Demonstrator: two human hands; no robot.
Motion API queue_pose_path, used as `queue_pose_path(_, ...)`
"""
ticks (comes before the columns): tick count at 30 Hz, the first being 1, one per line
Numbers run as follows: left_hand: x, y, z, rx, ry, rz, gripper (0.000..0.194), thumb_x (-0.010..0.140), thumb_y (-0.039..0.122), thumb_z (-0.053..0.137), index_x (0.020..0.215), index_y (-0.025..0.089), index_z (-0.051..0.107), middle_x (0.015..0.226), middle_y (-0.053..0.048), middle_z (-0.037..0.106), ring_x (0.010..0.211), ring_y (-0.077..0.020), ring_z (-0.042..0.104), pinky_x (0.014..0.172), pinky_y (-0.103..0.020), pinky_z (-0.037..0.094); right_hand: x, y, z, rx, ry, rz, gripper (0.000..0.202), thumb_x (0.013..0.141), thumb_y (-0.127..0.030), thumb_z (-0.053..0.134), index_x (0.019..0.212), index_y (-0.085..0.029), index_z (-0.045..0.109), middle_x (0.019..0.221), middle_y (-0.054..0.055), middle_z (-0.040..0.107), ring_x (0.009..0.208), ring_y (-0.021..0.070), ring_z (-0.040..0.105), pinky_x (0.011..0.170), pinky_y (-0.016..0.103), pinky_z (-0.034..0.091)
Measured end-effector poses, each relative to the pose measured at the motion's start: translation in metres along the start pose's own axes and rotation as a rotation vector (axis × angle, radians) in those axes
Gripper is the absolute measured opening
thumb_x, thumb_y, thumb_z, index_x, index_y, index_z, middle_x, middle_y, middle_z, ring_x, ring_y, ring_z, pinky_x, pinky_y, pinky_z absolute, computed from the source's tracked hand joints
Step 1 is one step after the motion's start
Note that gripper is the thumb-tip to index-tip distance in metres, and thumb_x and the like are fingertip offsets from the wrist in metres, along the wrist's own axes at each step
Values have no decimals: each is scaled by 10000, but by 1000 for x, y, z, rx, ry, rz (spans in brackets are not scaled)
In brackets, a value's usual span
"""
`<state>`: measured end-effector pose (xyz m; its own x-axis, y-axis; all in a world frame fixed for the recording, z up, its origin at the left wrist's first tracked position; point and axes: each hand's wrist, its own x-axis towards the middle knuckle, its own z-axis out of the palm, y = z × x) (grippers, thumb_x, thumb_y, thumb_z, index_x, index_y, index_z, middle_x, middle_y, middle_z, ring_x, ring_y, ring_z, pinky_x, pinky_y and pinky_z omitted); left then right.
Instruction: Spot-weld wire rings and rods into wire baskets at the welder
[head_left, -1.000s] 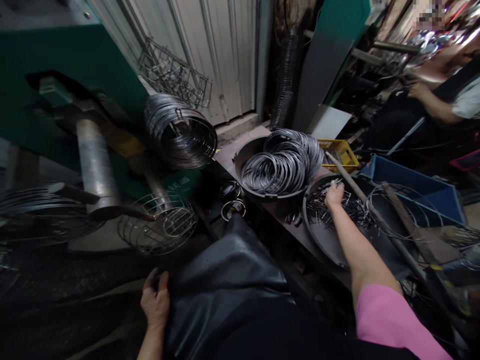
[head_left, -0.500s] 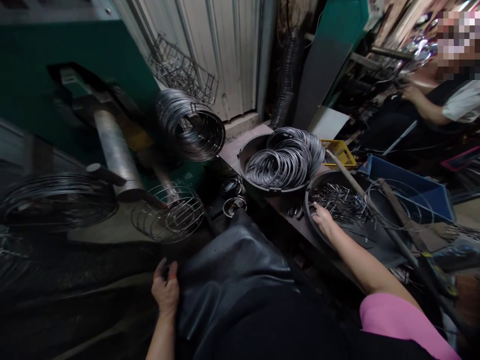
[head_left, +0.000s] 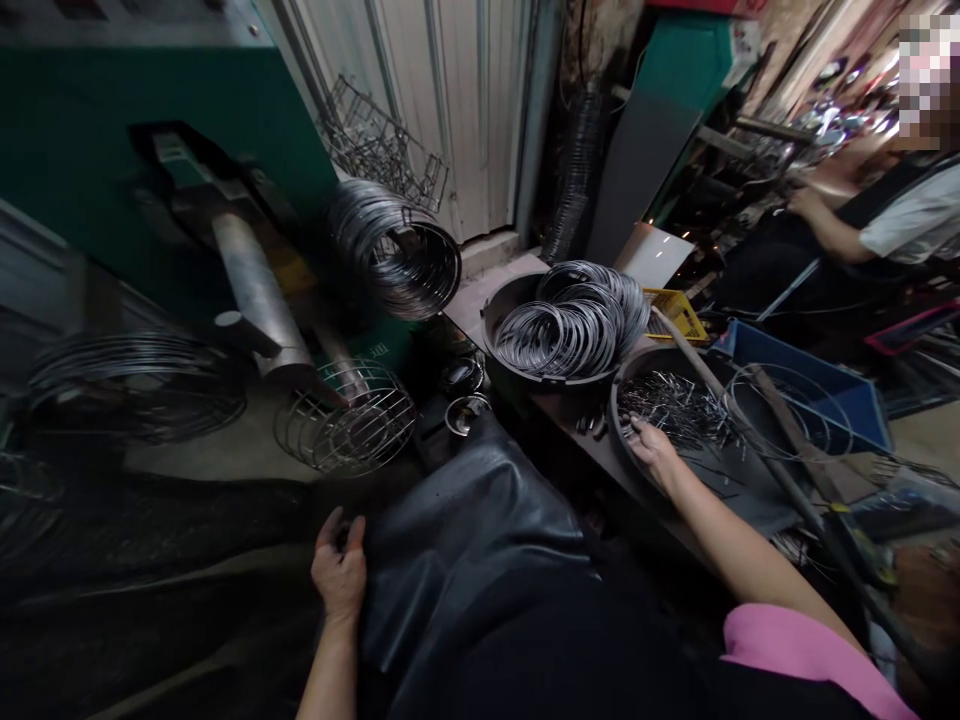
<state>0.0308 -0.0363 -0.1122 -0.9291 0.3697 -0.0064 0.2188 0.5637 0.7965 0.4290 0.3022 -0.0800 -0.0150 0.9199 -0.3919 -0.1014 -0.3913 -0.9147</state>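
Hands (head_left: 339, 572) (head_left: 654, 448) apart, right arm (head_left: 739, 545) outstretched

wire rings (head_left: 529, 338) in tub (head_left: 562, 381), l of pan (head_left: 750, 500) w/ rods (head_left: 679, 405)

My sleeve (head_left: 795, 635) is plain pink and my apron (head_left: 480, 530) glossy black, while the pins (head_left: 679, 405) I see are a mix of black and silver in a dark grey pan (head_left: 757, 490). The rings (head_left: 525, 340) gleam silver-grey in their blackish tub (head_left: 510, 293), with the crate (head_left: 691, 315) bright yellow and the bin (head_left: 862, 390) blue. Around me the machine (head_left: 60, 110) is deep green, the wall (head_left: 465, 120) pale grey with darker stripes, and my co-worker's sleeve (head_left: 900, 220) white.
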Motion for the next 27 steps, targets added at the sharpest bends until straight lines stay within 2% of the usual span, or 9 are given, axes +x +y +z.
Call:
queue_pose_path(5, 0, 0, 0, -1, 4, 20, 668, 683, 548, 512, 1177, 100, 548, 782, -59, 606, 772, -224, 579, 803, -377, 443, 3, -23, -22, -678, -161, -79, 136, 724, -187, 550, 615, -205, 471, 589, 17, 563, 720, 211, 585, 780, 390, 454)
queue_pose_path(9, 0, -4, 1, -19, 7, 23, 673, 688, 562, 514, 1186, 111, 540, 829, -66, 610, 811, -227, 580, 812, -369, 440, 15, -33, -14, -1028, -304, -144, 173, 680, -144, 548, 555, -203, 443, 626, 50, 590, 835, 246, 567, 879, 439, 367)
queue_pose_path(12, 0, -6, 1, -31, 7, 18, 685, 683, 568, 511, 1190, 108, 535, 801, -55, 604, 793, -222, 578, 808, -364, 438, 20, -34, -4, -986, -333, -202, 129, 654, -147, 576, 581, -200, 485, 624, 31, 584, 753, 215, 554, 847, 396, 397)
queue_pose_path(15, 0, -5, 1, -29, 2, 19, 672, 693, 553, 509, 1195, 107, 528, 784, -48, 604, 777, -209, 575, 801, -353, 438, 18, -40, -4, -797, -249, -265, 91, 705, -217, 561, 633, -201, 507, 592, -1, 534, 637, 170, 514, 758, 356, 449)
queue_pose_path(18, 0, -1, 2, -59, -2, 14, 665, 684, 536, 529, 1185, 97, 533, 789, -51, 601, 752, -194, 570, 768, -337, 446, 8, -50, -1, -518, -217, -251, 104, 787, -297, 496, 749, -203, 518, 604, -23, 492, 580, 135, 495, 695, 335, 485)
queue_pose_path(21, 2, 4, 6, -171, 4, -13, 658, 664, 523, 566, 1158, 89, 547, 761, -38, 580, 713, -168, 551, 734, -314, 451, -5, -52, 27, -130, -289, -131, 119, 768, -309, 556, 803, -197, 535, 619, -29, 491, 569, 119, 507, 692, 336, 510)
queue_pose_path(25, 7, 10, 9, -421, 48, -105, 661, 632, 475, 643, 1158, 89, 533, 760, -14, 546, 689, -124, 524, 714, -279, 450, -21, -26, 107, 146, -428, 85, 160, 679, -209, 640, 798, -195, 534, 674, -11, 554, 646, 140, 558, 734, 370, 515)
queue_pose_path(27, 12, 15, 6, -518, 81, -119, 654, 635, 445, 666, 1173, 105, 515, 792, -16, 541, 700, -114, 526, 726, -275, 452, -34, -1, 148, 107, -449, 35, 180, 680, -212, 627, 826, -209, 522, 711, -15, 574, 691, 145, 574, 759, 370, 506)
